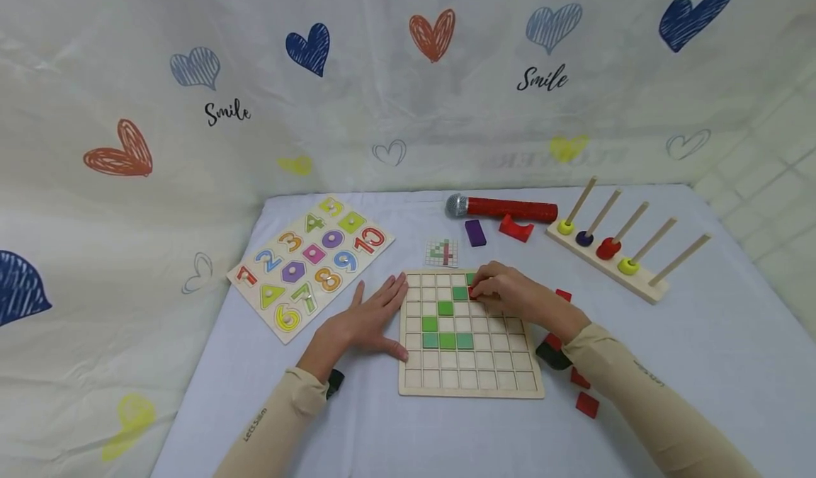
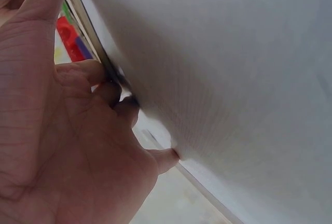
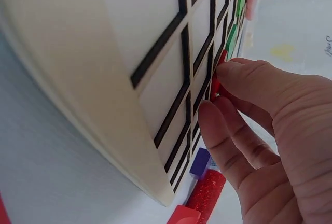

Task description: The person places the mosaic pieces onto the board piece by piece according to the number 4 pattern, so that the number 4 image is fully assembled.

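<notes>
A wooden grid board (image 1: 472, 379) lies on the white cloth, with several green tiles (image 1: 445, 309) in its cells. Between thumb and fingers, my right hand (image 1: 510, 290) pinches a red square tile (image 3: 218, 76) at the board's upper part, beside a green tile. In the right wrist view the red tile is tilted against the grid. My left hand (image 1: 372, 320) rests on the cloth with fingers spread, its thumb and fingertips touching the board's left edge. A small pattern card (image 1: 442, 253) lies just above the board.
Loose red tiles (image 1: 587, 405) lie right of the board, partly under my right forearm. A number puzzle board (image 1: 312, 269) is at left. Behind are a purple block (image 1: 475, 233), a red arch block (image 1: 516, 228), a red microphone (image 1: 510, 209) and a peg stand (image 1: 605, 262).
</notes>
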Demonstrator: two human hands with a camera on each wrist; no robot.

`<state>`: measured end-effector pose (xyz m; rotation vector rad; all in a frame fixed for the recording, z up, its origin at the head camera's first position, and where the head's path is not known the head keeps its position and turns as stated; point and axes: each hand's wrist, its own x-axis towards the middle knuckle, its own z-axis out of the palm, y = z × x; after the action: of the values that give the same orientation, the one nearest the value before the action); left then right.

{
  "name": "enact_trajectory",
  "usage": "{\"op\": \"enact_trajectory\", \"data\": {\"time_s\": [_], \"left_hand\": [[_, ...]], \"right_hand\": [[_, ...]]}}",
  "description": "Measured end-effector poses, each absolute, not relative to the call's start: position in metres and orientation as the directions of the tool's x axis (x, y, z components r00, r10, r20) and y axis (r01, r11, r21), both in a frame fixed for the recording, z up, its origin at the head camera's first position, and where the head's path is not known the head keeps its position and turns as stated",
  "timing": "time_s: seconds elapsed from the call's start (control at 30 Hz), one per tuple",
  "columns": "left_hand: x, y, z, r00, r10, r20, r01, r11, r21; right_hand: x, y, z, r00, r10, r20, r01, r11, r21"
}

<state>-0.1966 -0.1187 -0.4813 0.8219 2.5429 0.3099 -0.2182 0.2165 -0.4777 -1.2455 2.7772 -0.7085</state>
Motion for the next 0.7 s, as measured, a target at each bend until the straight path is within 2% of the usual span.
{"op": "enact_trajectory", "data": {"time_s": [0.43,0.7], "left_hand": [[-0.196,-0.118,-0.484,-0.725,0.596,-0.345,0.495,0.799,0.342],[-0.196,-0.118,-0.483,-0.729,0.585,-0.355,0.487,0.808,0.332]], "right_hand": [[-0.208,0.228,-0.475,-0.698,-0.692,0.186,-0.696,0.595,-0.402],[-0.204,0.245,-0.470,-0.747,-0.647,0.154,-0.646,0.651,-0.399]]}}
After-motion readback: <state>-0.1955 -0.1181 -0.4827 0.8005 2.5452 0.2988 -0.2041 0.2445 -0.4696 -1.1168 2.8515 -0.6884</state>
